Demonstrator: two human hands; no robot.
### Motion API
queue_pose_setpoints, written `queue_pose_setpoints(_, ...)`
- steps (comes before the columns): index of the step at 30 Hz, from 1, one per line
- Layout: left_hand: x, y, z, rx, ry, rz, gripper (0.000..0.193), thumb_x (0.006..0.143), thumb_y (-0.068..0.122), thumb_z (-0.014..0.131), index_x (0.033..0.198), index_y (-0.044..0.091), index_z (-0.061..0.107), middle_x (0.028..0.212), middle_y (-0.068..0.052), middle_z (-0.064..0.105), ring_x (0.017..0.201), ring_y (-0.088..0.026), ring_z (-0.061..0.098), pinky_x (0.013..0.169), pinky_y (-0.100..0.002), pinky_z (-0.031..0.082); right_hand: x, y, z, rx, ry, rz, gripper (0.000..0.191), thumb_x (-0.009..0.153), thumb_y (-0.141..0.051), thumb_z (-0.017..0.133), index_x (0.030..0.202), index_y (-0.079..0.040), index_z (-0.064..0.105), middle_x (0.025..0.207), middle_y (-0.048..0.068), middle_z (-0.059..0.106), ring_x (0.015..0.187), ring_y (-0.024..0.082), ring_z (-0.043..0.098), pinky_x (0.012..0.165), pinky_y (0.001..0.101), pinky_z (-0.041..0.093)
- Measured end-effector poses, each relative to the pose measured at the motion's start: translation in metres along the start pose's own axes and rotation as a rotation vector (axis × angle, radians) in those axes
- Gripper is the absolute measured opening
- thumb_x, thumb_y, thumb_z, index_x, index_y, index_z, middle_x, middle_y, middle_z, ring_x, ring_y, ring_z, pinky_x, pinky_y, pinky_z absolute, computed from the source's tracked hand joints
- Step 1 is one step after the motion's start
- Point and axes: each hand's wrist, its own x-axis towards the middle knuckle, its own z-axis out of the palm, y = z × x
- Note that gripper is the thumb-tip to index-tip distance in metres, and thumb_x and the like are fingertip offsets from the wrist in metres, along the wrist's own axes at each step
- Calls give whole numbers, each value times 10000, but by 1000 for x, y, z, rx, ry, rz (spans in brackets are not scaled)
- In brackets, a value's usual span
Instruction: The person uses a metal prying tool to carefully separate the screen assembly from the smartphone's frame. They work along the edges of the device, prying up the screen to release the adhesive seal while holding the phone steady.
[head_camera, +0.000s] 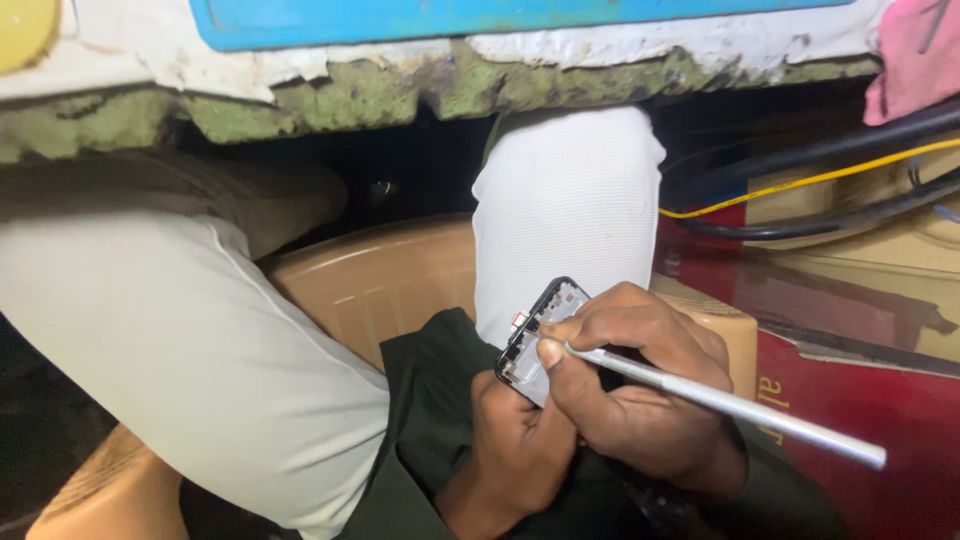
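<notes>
Head view: left hand (515, 445) grips phone frame (540, 335); right hand (630, 375) holds tool (740, 408).

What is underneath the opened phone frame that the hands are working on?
The left hand cups the black opened phone frame from below, above a dark green sleeve. The right hand, holding a slim silver metal tool, covers its lower end.
</notes>
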Motion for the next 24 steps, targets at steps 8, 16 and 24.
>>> queue_pose_setpoints(8,-2,-3,4,-72,6,-19,205,991,60,591,810,-24,637,631,-69,646,562,-128,648,511,-306,474,-1,4,0,29,0,6,219,885,-30,780,987,-33,586,867,104,732,736,114,734,625,232,577)
queue_pose_setpoints(16,-3,-8,5,-63,22,40,224,989,61,579,788,-24,627,612,-76,610,525,-138,590,501,-323,431,1,7,-1,-39,-27,-86,224,863,-48,793,921,-42,577,804,85,720,689,112,728,571,248,546)
queue_pose_setpoints(24,-2,-4,8,-6,38,-49,238,999,73,614,789,-26,666,576,-70,623,500,-130,618,477,-317,427,6,12,-2,-29,85,6,212,897,-20,764,933,-25,555,817,115,706,688,126,745,593,226,604)
